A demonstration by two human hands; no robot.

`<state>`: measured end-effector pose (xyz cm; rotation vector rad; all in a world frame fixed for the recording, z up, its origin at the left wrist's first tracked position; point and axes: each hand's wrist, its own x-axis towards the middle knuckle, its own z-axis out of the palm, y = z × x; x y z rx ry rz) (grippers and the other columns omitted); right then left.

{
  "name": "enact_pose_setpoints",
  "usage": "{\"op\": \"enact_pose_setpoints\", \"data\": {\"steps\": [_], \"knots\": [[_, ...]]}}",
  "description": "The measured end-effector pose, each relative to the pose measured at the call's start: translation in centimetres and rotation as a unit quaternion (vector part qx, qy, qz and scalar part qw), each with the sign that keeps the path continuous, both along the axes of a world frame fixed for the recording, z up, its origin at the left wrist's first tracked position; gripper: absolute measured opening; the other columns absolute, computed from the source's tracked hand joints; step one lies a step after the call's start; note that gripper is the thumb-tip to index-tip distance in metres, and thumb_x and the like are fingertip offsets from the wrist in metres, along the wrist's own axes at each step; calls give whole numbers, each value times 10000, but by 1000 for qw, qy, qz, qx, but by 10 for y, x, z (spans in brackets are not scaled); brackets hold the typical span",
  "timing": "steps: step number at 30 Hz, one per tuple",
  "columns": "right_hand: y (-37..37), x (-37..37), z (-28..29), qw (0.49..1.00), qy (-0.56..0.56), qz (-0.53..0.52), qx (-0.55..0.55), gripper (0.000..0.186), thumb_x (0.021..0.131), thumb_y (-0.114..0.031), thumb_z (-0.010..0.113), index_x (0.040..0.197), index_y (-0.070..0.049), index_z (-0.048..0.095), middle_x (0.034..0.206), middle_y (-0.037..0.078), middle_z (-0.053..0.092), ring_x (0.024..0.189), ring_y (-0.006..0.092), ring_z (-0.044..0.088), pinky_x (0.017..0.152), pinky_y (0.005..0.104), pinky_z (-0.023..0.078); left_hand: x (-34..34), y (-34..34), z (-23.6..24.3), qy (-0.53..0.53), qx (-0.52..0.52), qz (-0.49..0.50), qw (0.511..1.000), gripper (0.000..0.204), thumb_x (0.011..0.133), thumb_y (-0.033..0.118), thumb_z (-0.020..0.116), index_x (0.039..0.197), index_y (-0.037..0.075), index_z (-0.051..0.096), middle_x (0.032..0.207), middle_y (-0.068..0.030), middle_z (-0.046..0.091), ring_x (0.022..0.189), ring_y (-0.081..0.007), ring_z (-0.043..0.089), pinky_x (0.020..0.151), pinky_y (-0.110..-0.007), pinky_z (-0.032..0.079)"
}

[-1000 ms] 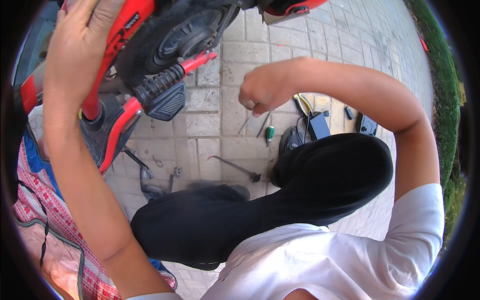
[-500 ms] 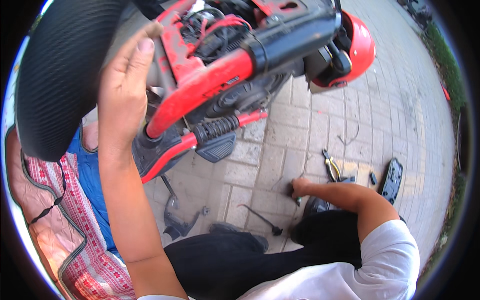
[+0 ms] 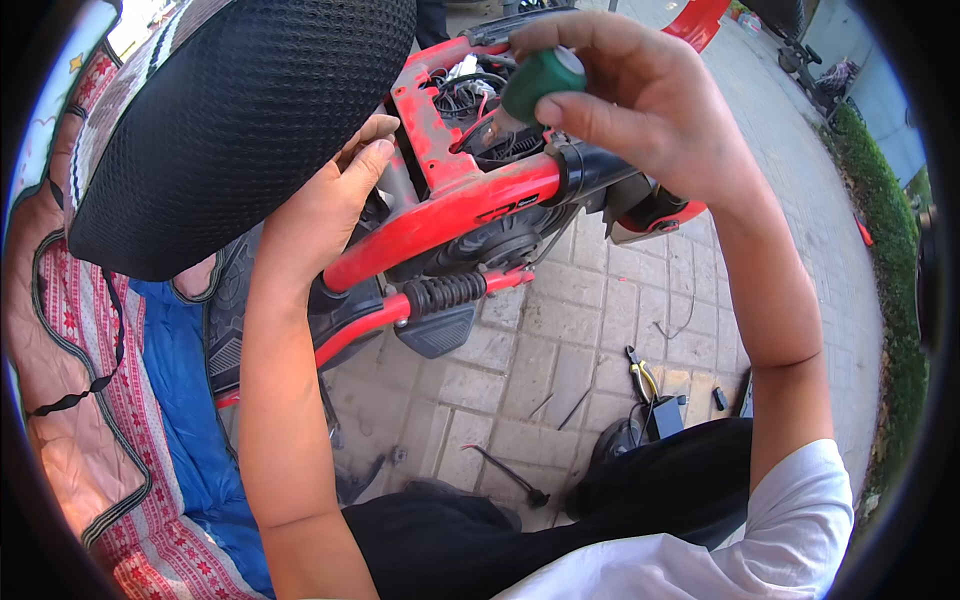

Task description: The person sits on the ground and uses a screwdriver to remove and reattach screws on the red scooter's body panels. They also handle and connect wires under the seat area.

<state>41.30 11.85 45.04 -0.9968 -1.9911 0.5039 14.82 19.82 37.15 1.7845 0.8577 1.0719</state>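
Observation:
My right hand (image 3: 655, 130) holds a green-handled screwdriver (image 3: 540, 85) over the wiring bay (image 3: 475, 95) of a red scooter frame (image 3: 445, 210). Its lower end is at the cables and hard to make out. My left hand (image 3: 325, 200), fingers slightly bent and apart, is at the edge of the raised black textured seat (image 3: 225, 130), beside the bay; whether it grips the seat is unclear. Below both hands are a coiled shock absorber (image 3: 445, 293) and a black footrest (image 3: 440, 330).
A patterned, padded quilt (image 3: 185, 410) lies along the left. On the paving are pliers (image 3: 642, 375), a black box (image 3: 665, 418), a cable with a plug (image 3: 510, 475) and thin rods. A grass strip (image 3: 860, 170) runs at right. A dark trouser leg shows at the top.
My view has tilted up toward the scooter. My right hand has gone from the paving up to the wiring bay with the green screwdriver. The seat has come into view beside my left hand.

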Motion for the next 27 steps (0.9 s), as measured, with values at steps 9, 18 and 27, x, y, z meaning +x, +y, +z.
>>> {"op": "enact_pose_setpoints", "data": {"steps": [9, 18, 27], "knots": [[1, -10, 7, 977, 211, -12, -24, 414, 904, -31, 717, 1283, 30, 563, 982, 36, 670, 842, 83, 628, 737, 263, 528, -17, 2, -6, 55, 32, 33, 997, 312, 1003, 153, 612, 1269, -9, 636, 1123, -45, 671, 991, -115, 621, 913, -263, 503], [-42, -3, -31, 990, -13, -19, 142, 393, 830, 5, 736, 1190, 21, 580, 1162, 131, 570, 1050, 206, 595, 870, 321, 521, -12, -33, 11, 115, 70, 24, 991, 228, 971, 190, 668, 1030, -27, 703, 889, -13, 654, 797, -74, 576, 718, -242, 467], [-72, -64, -188, 889, 279, -58, -358, 464, 852, -56, 736, 1225, 11, 467, 1070, 97, 598, 933, 103, 614, 766, 281, 552, 29, -86, -107, -223, -376, -52, 898, 426, 1058, 252, 523, 1344, -62, 518, 1245, -201, 619, 1186, -264, 585, 1045, -407, 464]]}}
